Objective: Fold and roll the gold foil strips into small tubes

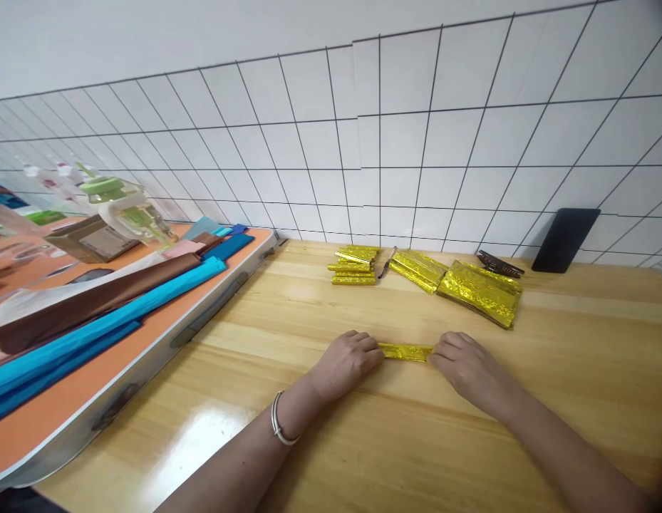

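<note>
A narrow folded strip of gold foil paper (405, 352) lies on the wooden table between my hands. My left hand (352, 362), with a silver bangle on its wrist, closes its fingers on the strip's left end. At the other end, the fingers of my right hand (462, 365) are curled down on the foil; both thumbs are mostly hidden. Beyond my hands sits a small pile of rolled gold foil pieces (354, 266). To its right are two stacks of flat gold foil sheets, a smaller one (417, 271) and a larger one (481, 291).
A pen (385, 266) lies beside the rolled pieces. A dark hair clip (499, 264) and a black phone (566, 241) leaning on the tiled wall are at the back right. On the left, an orange-topped table (143, 367) holds coloured paper rolls (117, 326), a cardboard box (95, 239) and a green-lidded bottle (125, 206).
</note>
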`<state>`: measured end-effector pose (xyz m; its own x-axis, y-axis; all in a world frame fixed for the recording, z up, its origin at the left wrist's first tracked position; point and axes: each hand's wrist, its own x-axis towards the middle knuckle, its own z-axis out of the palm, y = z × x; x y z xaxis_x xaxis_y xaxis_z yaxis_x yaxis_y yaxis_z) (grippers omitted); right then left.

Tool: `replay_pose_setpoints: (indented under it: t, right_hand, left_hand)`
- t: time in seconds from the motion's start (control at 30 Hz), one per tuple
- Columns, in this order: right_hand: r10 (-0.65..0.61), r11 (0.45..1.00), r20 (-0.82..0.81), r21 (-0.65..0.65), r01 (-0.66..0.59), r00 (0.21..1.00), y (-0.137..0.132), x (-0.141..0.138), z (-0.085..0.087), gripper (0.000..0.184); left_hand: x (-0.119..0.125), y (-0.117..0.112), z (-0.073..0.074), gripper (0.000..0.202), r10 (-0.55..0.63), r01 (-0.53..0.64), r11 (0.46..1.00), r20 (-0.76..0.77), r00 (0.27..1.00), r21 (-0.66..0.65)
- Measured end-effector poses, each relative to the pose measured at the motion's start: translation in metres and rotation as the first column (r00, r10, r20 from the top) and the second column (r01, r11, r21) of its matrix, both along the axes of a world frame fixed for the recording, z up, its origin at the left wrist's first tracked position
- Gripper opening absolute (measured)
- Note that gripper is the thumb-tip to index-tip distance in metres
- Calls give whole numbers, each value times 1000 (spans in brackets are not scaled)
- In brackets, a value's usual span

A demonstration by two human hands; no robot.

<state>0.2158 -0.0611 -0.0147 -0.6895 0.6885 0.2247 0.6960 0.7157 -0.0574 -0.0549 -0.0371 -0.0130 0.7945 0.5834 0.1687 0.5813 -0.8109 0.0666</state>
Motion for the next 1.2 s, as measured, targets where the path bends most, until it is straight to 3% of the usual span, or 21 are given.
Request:
replay_pose_setpoints:
  t: [0.33,0.6,0.77,0.93,1.2]
  right_hand:
    - [2,999,8,-45,-2,1000,-3,-6,7,19]
    - [-35,993,33,-111,38,999,-7,-8,12,20]
    - [-51,991,36,-124,55,998,-8,-9,11,21]
    - [-48,992,9,-120,49,999,-7,-8,8,22]
    - [-73,994,52,-73,77,996,-7,-9,2,24]
  left_hand:
    - [3,-3,3,17,46,-47,997,-6,999,-55]
    - [17,-22,8,11,147,-147,989,-97,984,10]
    - [23,-30,6,40,130,-125,991,-167,977,44]
    - [30,-31,3,29,145,-138,989,-173,974,54]
    - [42,-35,-10,23,68,-70,998,-125,990,-7]
